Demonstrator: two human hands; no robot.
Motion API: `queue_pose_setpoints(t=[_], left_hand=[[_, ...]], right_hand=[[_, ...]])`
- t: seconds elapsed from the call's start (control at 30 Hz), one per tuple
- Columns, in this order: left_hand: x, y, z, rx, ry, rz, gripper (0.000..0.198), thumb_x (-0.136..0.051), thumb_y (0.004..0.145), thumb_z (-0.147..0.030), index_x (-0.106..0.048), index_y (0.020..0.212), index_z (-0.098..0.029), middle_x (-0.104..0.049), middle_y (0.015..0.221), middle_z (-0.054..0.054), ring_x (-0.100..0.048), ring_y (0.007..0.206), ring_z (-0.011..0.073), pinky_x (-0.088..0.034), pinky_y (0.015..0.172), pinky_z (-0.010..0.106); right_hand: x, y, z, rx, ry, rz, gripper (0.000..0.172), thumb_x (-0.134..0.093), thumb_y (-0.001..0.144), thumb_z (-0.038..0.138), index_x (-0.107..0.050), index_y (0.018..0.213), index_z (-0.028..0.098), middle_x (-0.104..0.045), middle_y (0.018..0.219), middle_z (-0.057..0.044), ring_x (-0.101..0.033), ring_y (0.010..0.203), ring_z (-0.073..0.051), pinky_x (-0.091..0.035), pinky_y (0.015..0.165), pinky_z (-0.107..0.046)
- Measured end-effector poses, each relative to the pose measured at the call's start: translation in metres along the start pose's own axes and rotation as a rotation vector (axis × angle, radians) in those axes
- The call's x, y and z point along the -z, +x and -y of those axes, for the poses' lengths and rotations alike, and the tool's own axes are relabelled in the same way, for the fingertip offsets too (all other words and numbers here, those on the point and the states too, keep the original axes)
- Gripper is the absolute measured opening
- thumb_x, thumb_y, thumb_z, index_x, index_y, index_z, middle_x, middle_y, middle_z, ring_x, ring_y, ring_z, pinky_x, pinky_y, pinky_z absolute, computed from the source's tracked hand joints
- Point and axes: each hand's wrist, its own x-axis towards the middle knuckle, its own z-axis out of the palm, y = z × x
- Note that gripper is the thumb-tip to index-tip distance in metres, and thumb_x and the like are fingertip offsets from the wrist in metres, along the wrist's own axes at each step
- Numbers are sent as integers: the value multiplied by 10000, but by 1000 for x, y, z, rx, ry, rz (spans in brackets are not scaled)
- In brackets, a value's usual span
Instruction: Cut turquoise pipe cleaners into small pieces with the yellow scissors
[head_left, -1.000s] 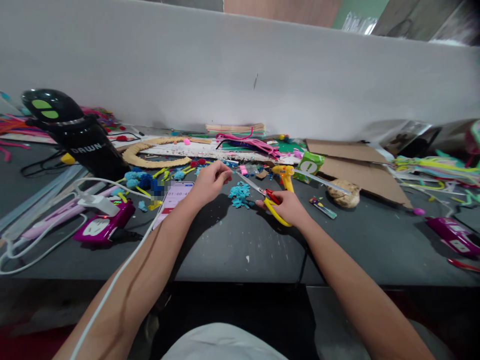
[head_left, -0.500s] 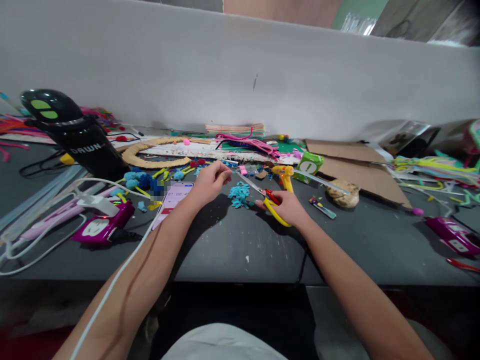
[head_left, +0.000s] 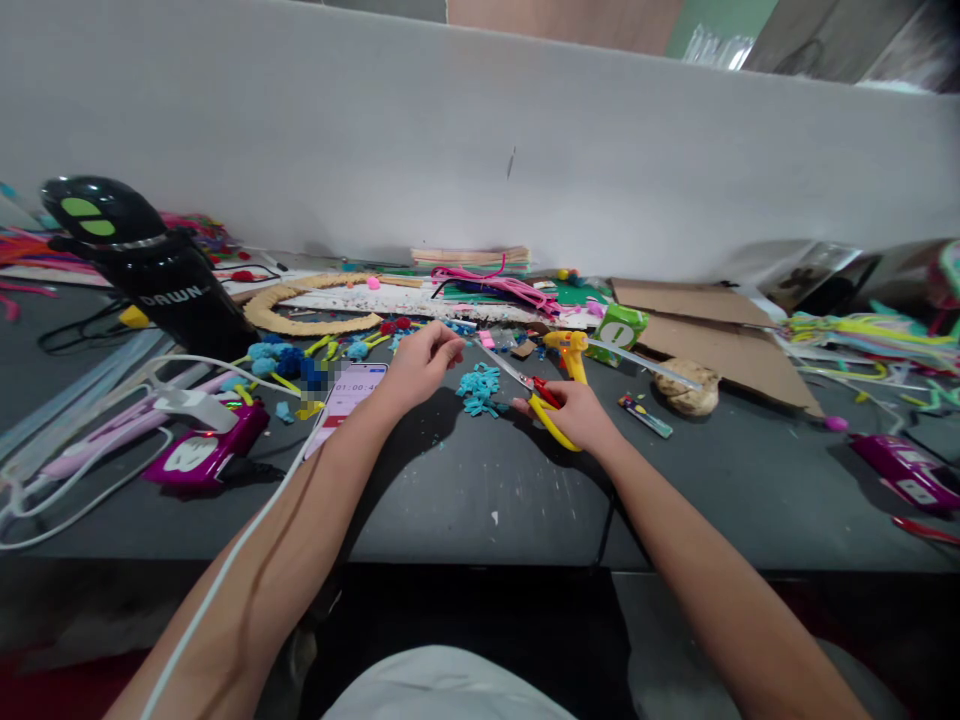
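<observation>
My right hand (head_left: 576, 413) is closed round the yellow and red handles of a pair of scissors (head_left: 553, 420), whose blades point up and left toward my other hand. My left hand (head_left: 427, 362) hovers just left of the blade tips with thumb and fingers pinched together; whatever lies between them is too small to make out. Below and between both hands lies a small pile of light blue cut pieces (head_left: 478, 390) on the dark table. A yellow glue gun (head_left: 570, 352) with a clear glue stick in it is just beyond my right hand.
A phone (head_left: 343, 392) showing a timer lies under my left forearm, with a white cable across that arm. At left are a black bottle (head_left: 180, 290) and a purple device (head_left: 206, 450). Cardboard (head_left: 720, 350), a green box (head_left: 619, 332) and a beige lump (head_left: 686, 388) lie right.
The scissors' blades have shifted very slightly, and the timer on the phone has advanced. Both hands stay in nearly the same place.
</observation>
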Motion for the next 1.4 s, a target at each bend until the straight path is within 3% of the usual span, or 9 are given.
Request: queue_pose_setpoints(t=[1.4], left_hand=[[-1,-1,0,-24,50,-15,255,-499,928,-398,-564,805,-184,-638,706,15,-556,623,130,-410,602,254]], right_hand=[[-1,0,-1,2,-14,-6,550,-647,676,718,-504,595,193,-416,559,26,-343,538,-110,-262,494,-256]])
